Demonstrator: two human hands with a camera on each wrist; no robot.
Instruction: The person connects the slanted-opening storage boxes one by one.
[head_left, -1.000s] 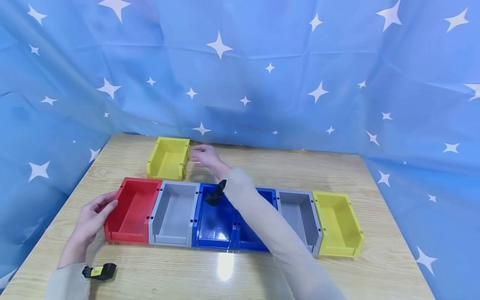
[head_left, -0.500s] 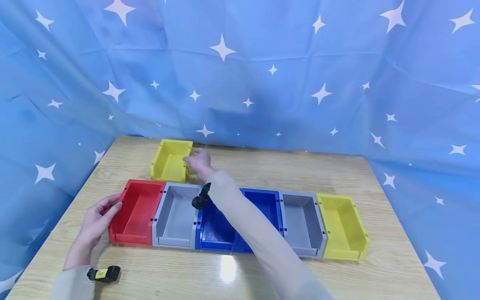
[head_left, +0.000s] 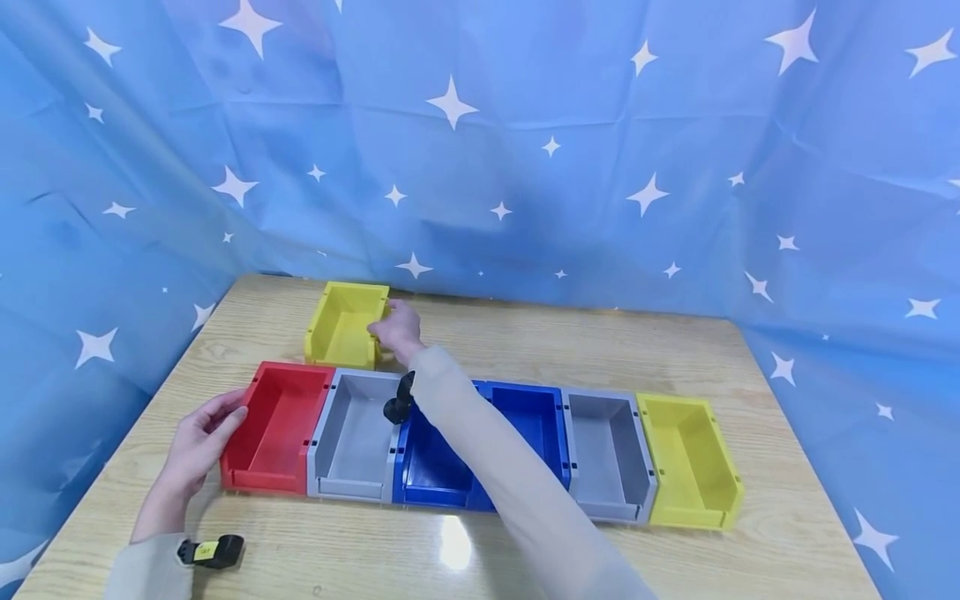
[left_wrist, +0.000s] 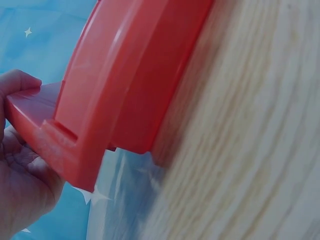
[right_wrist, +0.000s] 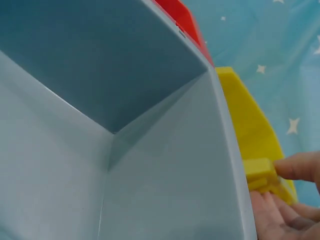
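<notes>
In the head view, my left hand (head_left: 193, 442) grips the left wall of a red storage bin (head_left: 279, 421) at the left end of a row of bins. The left wrist view shows the thumb over the red bin's rim (left_wrist: 35, 112) and the fingers under it. Behind the row stands a separate yellow bin (head_left: 348, 321), whose right wall my right hand (head_left: 399, 329) pinches. In the right wrist view, the thumb lies on the yellow bin's edge (right_wrist: 259, 167) with the fingers below. Both bins hold nothing visible.
Right of the red bin, the row continues with a grey bin (head_left: 358, 425), two blue bins (head_left: 528, 417) partly hidden by my right sleeve, another grey bin (head_left: 603, 442) and a yellow bin (head_left: 690, 450). They stand side by side on a wooden table (head_left: 360, 554). A starry blue cloth (head_left: 510, 167) hangs behind.
My right hand has moved onto the separate yellow bin's right wall and taken hold of it. The left hand stays on the red bin. The head view has shifted slightly.
</notes>
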